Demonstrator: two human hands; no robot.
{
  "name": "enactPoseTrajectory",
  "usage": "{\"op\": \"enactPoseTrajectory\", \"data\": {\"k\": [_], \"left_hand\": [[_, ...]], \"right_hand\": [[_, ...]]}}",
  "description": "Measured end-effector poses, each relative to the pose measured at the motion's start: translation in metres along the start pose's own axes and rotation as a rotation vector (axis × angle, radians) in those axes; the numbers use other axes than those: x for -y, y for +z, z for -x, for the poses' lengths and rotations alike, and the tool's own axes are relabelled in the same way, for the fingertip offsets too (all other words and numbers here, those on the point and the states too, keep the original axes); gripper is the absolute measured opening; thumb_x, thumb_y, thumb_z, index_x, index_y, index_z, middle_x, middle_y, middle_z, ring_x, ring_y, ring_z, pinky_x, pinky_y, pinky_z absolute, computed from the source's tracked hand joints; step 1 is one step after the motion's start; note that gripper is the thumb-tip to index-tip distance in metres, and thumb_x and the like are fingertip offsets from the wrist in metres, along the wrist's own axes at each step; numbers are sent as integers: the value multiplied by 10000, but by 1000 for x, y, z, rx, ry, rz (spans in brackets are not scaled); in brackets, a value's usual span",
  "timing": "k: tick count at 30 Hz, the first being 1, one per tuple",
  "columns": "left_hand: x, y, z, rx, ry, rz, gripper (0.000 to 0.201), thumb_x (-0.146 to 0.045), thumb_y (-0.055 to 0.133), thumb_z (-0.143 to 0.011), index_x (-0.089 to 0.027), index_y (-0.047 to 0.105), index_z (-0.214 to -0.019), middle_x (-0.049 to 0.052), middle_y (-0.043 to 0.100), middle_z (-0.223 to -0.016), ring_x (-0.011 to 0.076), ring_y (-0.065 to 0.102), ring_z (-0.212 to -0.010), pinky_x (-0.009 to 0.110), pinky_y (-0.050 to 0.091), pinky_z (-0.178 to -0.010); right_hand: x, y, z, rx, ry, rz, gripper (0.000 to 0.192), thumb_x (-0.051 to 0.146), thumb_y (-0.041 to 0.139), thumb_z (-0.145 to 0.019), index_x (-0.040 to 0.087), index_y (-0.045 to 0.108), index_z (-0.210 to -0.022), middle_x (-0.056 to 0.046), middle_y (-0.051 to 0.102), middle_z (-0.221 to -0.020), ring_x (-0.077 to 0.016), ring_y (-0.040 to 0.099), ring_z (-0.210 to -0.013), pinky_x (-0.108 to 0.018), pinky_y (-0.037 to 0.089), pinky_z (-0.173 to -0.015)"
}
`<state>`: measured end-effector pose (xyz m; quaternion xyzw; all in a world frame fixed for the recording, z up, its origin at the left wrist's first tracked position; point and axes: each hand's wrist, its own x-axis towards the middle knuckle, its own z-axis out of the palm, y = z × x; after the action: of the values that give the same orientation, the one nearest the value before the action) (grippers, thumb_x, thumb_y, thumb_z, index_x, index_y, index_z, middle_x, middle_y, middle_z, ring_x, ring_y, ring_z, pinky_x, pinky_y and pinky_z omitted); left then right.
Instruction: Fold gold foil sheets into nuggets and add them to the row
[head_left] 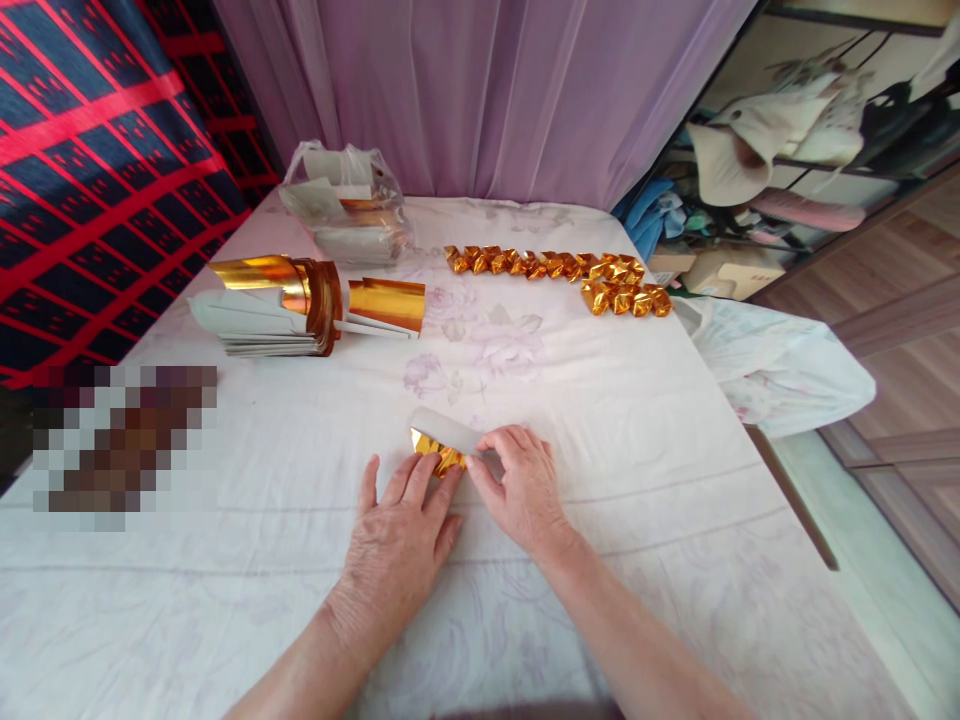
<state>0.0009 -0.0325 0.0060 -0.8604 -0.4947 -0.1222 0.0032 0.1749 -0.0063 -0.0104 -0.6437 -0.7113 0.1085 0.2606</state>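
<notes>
A partly folded gold foil paper (437, 451), white on its reverse, is pressed flat on the pale cloth, near the front middle.

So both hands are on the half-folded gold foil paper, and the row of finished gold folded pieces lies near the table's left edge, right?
Not quite: in the head view the row of finished gold folded pieces lies at the far right. Both the left hand and the right hand are on the half-folded gold foil paper.
</notes>
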Motion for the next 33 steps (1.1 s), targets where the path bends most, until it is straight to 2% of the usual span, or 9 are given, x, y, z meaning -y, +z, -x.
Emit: {"op": "enactPoseTrajectory", "data": {"k": [5,12,18,21,24,27,29,33], "left_hand": [[2,0,0,14,4,-1,402,-270,464,-946,-235,600,-1322,108,630,-1305,299,570,-1198,608,266,-1111],[18,-3,2,28,80,28,358,-297,462,-962,-270,613,-1285,52,625,-1339,246,590,-1181,573,96,-1182],[28,1,5,1,115,72,359,-293,424,-978,-271,595,-1293,38,625,-1351,204,574,-1221,510,31,-1206],[31,3,4,8,137,83,350,-289,399,-989,-267,619,-1259,40,637,-1333,201,577,-1219,504,30,-1209],[31,1,3,22,146,62,351,-279,430,-977,-267,615,-1274,46,632,-1336,219,576,-1225,512,90,-1209],[29,-1,2,24,145,50,370,-257,458,-960,-263,598,-1302,53,630,-1333,232,577,-1226,511,130,-1207],[28,-2,1,23,147,60,370,-245,456,-957,-255,601,-1297,54,635,-1325,231,580,-1221,508,118,-1210],[31,0,1,14,152,87,344,-238,432,-967,-252,623,-1254,47,649,-1304,218,586,-1210,502,55,-1214]], "right_hand": [[4,2,-2,-8,40,24,75,270,669,-849,237,603,-865,-23,660,-916,-227,571,-911,-356,338,-784],[6,2,-1,8,31,23,62,245,672,-856,244,614,-834,-6,647,-881,-214,556,-890,-347,325,-776],[6,2,-1,22,31,18,68,234,675,-858,239,618,-821,-4,643,-876,-205,552,-886,-338,320,-767],[5,2,-1,22,27,26,63,234,676,-857,239,620,-828,-2,640,-880,-204,550,-886,-338,316,-770],[7,1,0,25,24,49,54,254,677,-854,236,626,-852,-10,638,-905,-212,549,-907,-343,317,-786],[10,2,1,27,24,83,135,327,715,-822,231,630,-865,-26,634,-929,-234,542,-929,-354,320,-803],[11,2,1,26,33,92,168,355,732,-804,232,633,-860,-31,634,-927,-244,540,-932,-358,320,-802],[8,2,0,37,46,37,99,285,712,-821,237,638,-866,-25,645,-935,-233,548,-935,-348,321,-799]]}}
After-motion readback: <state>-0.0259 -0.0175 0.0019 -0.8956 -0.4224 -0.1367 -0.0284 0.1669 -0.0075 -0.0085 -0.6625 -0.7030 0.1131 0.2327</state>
